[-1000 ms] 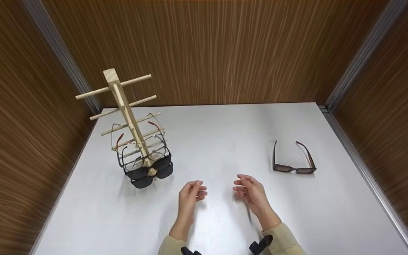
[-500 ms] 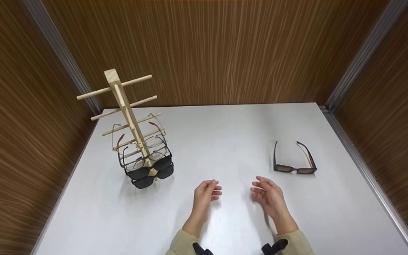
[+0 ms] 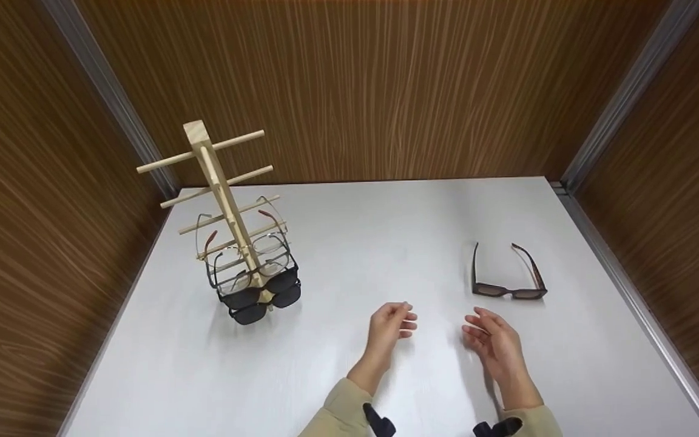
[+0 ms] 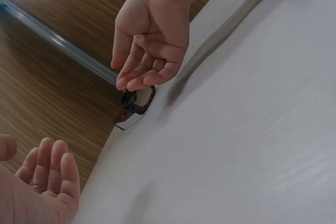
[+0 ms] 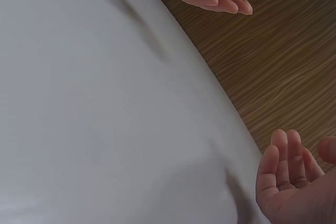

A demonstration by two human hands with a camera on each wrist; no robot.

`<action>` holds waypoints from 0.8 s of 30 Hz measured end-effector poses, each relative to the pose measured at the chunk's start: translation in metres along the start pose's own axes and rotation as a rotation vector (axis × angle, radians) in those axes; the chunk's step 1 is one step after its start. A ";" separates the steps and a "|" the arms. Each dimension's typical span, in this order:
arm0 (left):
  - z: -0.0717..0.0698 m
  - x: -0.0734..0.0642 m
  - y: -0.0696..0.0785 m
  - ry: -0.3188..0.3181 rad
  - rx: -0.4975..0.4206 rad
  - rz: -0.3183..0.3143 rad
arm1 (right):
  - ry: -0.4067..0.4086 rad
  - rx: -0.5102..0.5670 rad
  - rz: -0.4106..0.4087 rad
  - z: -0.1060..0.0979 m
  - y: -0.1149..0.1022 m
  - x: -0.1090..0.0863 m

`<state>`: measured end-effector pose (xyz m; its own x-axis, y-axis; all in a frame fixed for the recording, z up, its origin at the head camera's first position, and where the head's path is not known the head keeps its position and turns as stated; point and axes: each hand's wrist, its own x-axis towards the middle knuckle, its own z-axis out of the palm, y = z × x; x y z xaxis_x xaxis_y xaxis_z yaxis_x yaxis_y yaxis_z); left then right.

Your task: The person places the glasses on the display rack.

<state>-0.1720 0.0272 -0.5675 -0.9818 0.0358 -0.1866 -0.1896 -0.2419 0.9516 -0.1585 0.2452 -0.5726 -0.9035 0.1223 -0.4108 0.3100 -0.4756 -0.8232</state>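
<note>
Above the white table, my left hand holds nothing, its fingers loosely bent. My right hand hovers to its right, palm turned inward, also with nothing in it. Just beyond the right hand lies a pair of brown-lensed sunglasses, temples unfolded and pointing to the back wall. In the left wrist view the sunglasses show partly behind the right hand. A wooden glasses rack stands at the left; its lower rungs carry clear-lensed glasses and black sunglasses.
The rack's upper pegs stick out sideways with nothing on them. Wood-grain panels close off the back and both sides of the table, with metal strips at the corners.
Both hands have moved to the right across the table, the right one coming close in front of the sunglasses. The view has shifted slightly; the rack and glasses keep their places.
</note>
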 end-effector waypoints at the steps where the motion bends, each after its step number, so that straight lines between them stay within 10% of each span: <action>1: 0.004 0.001 -0.001 0.001 -0.003 -0.006 | 0.003 0.005 0.005 -0.003 -0.001 -0.001; 24: 0.073 0.017 -0.025 -0.014 0.016 -0.040 | 0.129 0.143 -0.008 -0.063 -0.036 -0.005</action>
<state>-0.1844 0.1049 -0.5770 -0.9736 0.0585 -0.2208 -0.2283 -0.2248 0.9473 -0.1459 0.3169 -0.5658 -0.8577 0.2327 -0.4585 0.2490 -0.5923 -0.7663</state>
